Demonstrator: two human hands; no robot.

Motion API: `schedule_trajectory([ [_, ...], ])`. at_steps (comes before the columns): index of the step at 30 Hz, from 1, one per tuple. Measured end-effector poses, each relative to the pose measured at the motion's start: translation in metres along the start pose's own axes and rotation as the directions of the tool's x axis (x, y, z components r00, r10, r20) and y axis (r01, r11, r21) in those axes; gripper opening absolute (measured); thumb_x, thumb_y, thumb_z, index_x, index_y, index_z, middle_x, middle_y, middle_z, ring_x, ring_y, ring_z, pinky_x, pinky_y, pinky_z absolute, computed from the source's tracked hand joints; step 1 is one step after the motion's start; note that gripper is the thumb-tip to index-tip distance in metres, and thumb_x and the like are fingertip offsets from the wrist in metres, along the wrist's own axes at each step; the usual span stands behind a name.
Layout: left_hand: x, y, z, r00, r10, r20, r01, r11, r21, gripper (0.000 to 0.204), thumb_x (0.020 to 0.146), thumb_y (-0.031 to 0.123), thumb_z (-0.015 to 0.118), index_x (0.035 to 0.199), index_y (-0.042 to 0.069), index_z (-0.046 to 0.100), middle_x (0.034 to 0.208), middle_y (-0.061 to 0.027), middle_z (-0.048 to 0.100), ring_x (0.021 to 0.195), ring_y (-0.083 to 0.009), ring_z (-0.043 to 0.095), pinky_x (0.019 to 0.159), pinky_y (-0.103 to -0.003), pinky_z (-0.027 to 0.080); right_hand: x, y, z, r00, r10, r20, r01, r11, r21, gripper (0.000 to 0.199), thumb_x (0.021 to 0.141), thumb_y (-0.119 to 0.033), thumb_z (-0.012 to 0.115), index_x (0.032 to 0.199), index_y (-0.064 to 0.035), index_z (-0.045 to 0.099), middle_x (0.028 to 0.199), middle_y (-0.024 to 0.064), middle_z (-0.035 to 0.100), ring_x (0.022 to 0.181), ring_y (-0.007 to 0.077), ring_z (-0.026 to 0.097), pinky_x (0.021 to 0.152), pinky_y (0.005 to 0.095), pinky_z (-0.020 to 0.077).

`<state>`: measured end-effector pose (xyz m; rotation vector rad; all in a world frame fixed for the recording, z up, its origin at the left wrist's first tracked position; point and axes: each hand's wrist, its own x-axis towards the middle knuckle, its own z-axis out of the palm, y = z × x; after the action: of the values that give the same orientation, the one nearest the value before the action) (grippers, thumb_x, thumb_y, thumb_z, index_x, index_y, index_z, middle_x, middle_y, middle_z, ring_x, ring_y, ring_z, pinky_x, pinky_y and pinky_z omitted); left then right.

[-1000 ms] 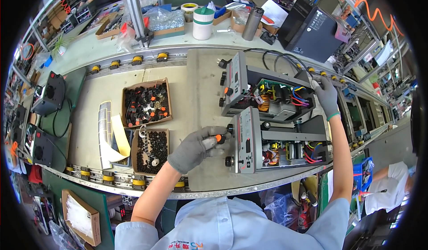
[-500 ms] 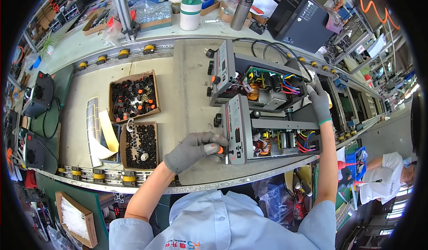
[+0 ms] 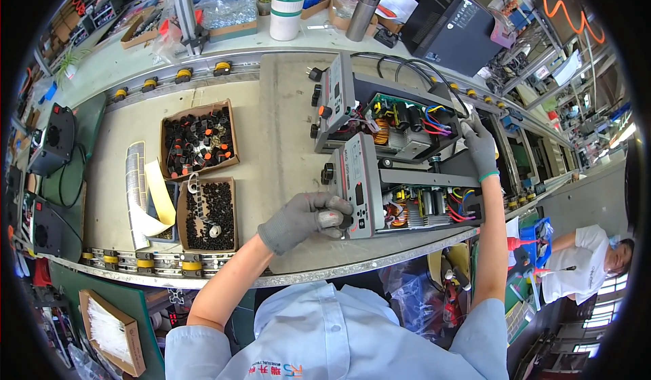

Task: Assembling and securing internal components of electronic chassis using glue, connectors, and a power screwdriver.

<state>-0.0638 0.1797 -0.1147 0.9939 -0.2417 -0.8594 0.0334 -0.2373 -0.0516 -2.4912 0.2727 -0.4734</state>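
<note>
Two welding machines with open sides stand side by side, a near one (image 3: 356, 187) and a far one (image 3: 337, 95), both with grey front panels and exposed wiring. My left hand (image 3: 302, 221), in a grey glove, is closed around a small knob (image 3: 347, 221) at the lower corner of the near panel; the fingers partly hide it. Also gloved, my right hand (image 3: 479, 146) reaches to the rear of the machines, its fingers extended by the far one's back edge and the black cable (image 3: 460, 98). Its fingertip contact is unclear.
Left of the machines sit a cardboard box of black and orange knobs (image 3: 199, 141) and a box of small black parts (image 3: 215, 210). Beside them lies a curled label sheet (image 3: 137, 197). Roller rails (image 3: 183, 76) edge the bench. Another person (image 3: 580, 261) is at right.
My left hand has turned slightly at the near panel, and the knob's orange mark no longer shows. The right hand's fingers have shifted toward the cable. The whole view has moved slightly.
</note>
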Motion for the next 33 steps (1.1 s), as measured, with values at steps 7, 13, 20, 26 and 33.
schedule_trajectory([
  [7, 0.004, -0.009, -0.009, 0.992, 0.124, -0.007, -0.124, 0.991, 0.052, 0.031, 0.076, 0.019, 0.071, 0.100, 0.001, 0.063, 0.095, -0.0048, 0.060, 0.085, -0.0149, 0.059, 0.078, -0.028, 0.050, -0.003, -0.006, 0.000, 1.000, 0.009, -0.016, -0.010, 0.999, -0.039, 0.032, 0.083, -0.030, 0.058, 0.097, -0.0019, 0.063, 0.081, 0.0119, 0.065, 0.075, 0.0196, 0.061, 0.068, 0.0300, 0.0450],
  [13, 0.010, -0.012, -0.016, 0.976, 0.204, 0.074, -0.205, 0.979, 0.015, 0.029, 0.074, 0.015, 0.072, 0.099, 0.003, 0.065, 0.095, -0.0056, 0.059, 0.086, -0.0166, 0.060, 0.079, -0.030, 0.050, -0.011, -0.022, -0.002, 0.994, 0.064, 0.091, -0.081, 0.979, 0.186, 0.033, 0.085, -0.028, 0.059, 0.097, 0.0029, 0.061, 0.074, 0.0054, 0.060, 0.064, 0.0099, 0.057, 0.056, 0.0243, 0.0432],
  [20, 0.014, -0.018, -0.013, 0.974, 0.220, 0.047, -0.220, 0.975, 0.004, 0.027, 0.074, 0.015, 0.072, 0.097, 0.003, 0.065, 0.094, -0.0049, 0.058, 0.079, -0.0141, 0.058, 0.073, -0.027, 0.049, -0.008, -0.017, -0.001, 0.996, 0.086, 0.029, -0.090, 0.960, 0.264, 0.035, 0.084, -0.026, 0.061, 0.097, 0.0070, 0.060, 0.077, 0.0055, 0.061, 0.062, 0.0112, 0.057, 0.057, 0.0248, 0.0444],
  [26, 0.012, -0.016, -0.008, 0.961, 0.266, 0.073, -0.270, 0.961, 0.060, 0.026, 0.077, 0.013, 0.067, 0.099, 0.001, 0.064, 0.088, -0.0043, 0.058, 0.078, -0.0131, 0.057, 0.071, -0.026, 0.048, -0.011, -0.026, -0.010, 0.996, 0.063, 0.063, -0.076, 0.971, 0.227, 0.037, 0.084, -0.031, 0.059, 0.094, 0.0052, 0.063, 0.080, 0.0061, 0.063, 0.072, 0.0101, 0.054, 0.063, 0.0263, 0.0438],
  [33, -0.042, -0.015, -0.031, 0.983, 0.174, -0.061, -0.172, 0.984, 0.043, 0.028, 0.074, 0.016, 0.070, 0.093, -0.003, 0.061, 0.092, -0.0072, 0.055, 0.077, -0.0157, 0.057, 0.070, -0.027, 0.048, -0.056, -0.059, 0.007, 0.994, 0.051, 0.093, -0.070, 0.973, 0.221, 0.035, 0.083, -0.032, 0.058, 0.086, 0.0026, 0.063, 0.072, 0.0105, 0.063, 0.068, 0.0161, 0.057, 0.064, 0.0291, 0.0439],
])
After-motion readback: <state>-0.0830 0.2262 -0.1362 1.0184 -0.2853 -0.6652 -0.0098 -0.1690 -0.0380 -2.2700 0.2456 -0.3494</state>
